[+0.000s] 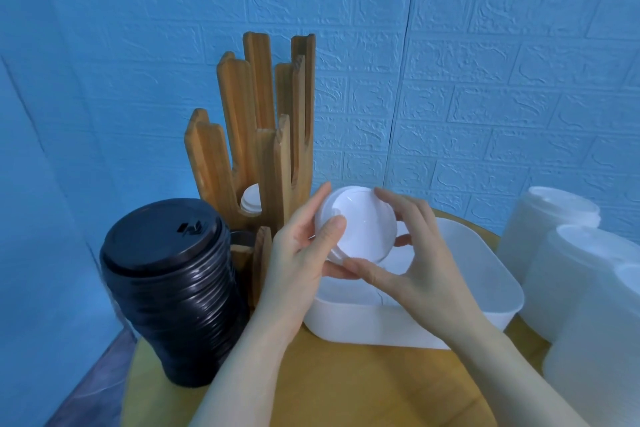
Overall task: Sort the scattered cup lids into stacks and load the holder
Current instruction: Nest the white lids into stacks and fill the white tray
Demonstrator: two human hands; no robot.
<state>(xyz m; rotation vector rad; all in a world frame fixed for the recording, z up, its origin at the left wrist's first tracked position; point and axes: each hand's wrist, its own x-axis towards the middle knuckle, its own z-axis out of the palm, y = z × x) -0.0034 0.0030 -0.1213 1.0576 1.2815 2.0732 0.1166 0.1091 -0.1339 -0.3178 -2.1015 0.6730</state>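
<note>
above the white rounded-rectangle plastic tub (491, 288) at the middle of the round yellow wooden table (346, 388), i see both hands holding a small stack of white round plastic cup lids (356, 224), tilted so its smooth, glossy face looks back at me. my left hand (298, 253) grips the stack's left rim, thumb curled over the front and fingers reaching behind the top edge. my right hand (412, 263) pinches the right side, index finger over the top, thumb under the lower edge; both sets of fingers are narrowly closed around the lids.

left of the tub stands a tall wooden slatted holder (263, 135) of uneven upright boards, with a white lid (251, 203) visible low inside one slot. nearer and farther left sits a tall ribbed stack of black plastic lids (166, 295), matte on top with a small sip opening. at the right edge stand three frosted translucent lid stacks (585, 295). behind is a blue embossed brick-pattern wall (485, 62).
</note>
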